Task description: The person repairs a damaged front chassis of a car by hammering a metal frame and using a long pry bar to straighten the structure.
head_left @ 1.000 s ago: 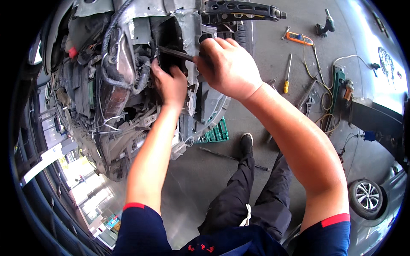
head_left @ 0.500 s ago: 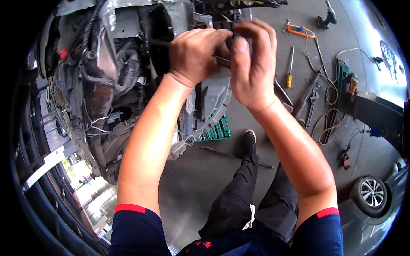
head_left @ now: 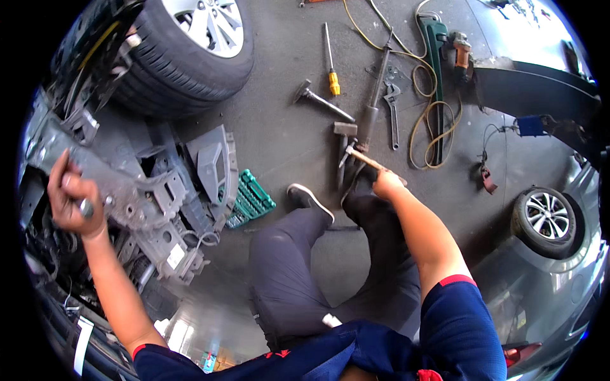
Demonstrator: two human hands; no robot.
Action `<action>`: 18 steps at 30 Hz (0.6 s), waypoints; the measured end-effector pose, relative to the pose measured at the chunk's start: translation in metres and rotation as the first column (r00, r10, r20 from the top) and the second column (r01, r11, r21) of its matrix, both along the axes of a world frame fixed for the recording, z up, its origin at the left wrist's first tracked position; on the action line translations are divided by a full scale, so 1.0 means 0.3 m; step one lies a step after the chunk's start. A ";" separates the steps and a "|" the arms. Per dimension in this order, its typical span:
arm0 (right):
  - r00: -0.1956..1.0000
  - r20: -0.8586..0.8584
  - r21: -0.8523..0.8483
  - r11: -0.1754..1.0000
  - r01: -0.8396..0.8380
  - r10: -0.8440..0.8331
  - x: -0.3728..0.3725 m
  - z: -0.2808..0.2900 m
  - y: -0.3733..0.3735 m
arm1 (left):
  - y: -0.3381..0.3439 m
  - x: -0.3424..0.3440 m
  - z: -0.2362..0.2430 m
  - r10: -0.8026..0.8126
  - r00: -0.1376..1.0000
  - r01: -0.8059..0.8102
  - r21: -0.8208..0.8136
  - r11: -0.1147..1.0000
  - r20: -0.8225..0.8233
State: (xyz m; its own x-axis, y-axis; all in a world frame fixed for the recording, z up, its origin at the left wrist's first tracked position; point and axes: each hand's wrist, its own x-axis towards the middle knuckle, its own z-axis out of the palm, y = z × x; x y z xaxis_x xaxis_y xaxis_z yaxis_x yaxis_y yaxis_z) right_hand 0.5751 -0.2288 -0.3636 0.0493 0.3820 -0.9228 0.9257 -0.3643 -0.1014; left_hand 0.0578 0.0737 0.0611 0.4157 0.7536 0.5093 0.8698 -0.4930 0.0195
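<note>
In the head view, a green slotted tray (head_left: 252, 200) is seen lying on the concrete floor (head_left: 286, 127), just beside the grey plastic car parts (head_left: 213, 165) near the front wheel (head_left: 190, 44); whether anything lies in it cannot be told.

The left hand (head_left: 73, 200) is raised at the left edge of the floor, against the stripped grey car frame (head_left: 121, 184). Its fingers are curled tight around a small metal tool (head_left: 86, 207), of which only the rounded end is shown. The left forearm is stretched up from the lower edge.

The right hand (head_left: 386, 183) is reached out forward and down to the floor past the bent knees, near the middle. It is closed on the wooden handle of a hammer (head_left: 356, 155), whose metal head rests beside a second hammer (head_left: 345, 143) and a dark shoe (head_left: 308, 198).

Further up the floor, a yellow-handled screwdriver (head_left: 330, 60), a third hammer (head_left: 321, 100), a long bar (head_left: 375, 95), a wrench (head_left: 393, 108), a large green pipe wrench (head_left: 437, 82) and a coiled yellow cable (head_left: 432, 127) are laid out, near each other. An orange-bodied power tool (head_left: 460, 54) is placed toward the upper right edge. A blue rectangular piece (head_left: 530, 125) is seen by the dark bumper (head_left: 540, 95) at the right edge. A white label (head_left: 176, 256), small and rectangular, is stuck on a grey bracket below the frame.
</note>
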 end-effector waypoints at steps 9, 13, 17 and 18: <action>0.969 -0.032 -0.309 0.919 -0.243 0.246 0.123 -0.715 0.076 | -0.041 0.203 -0.094 0.152 0.988 -0.154 0.095 0.983 0.031; 0.945 -0.232 -0.360 0.882 -0.303 0.229 -0.040 -0.871 0.106 | -0.038 0.249 -0.066 0.167 0.957 -0.225 0.243 0.944 0.235; 0.969 -0.200 -0.515 0.825 -0.231 0.146 0.013 -0.921 0.093 | -0.028 0.227 -0.113 0.029 0.949 -0.177 0.454 0.873 0.315; 0.977 -0.177 -0.539 0.818 -0.200 0.122 0.048 -0.909 0.099 | -0.028 0.255 -0.110 -0.022 0.938 -0.163 0.494 0.854 0.346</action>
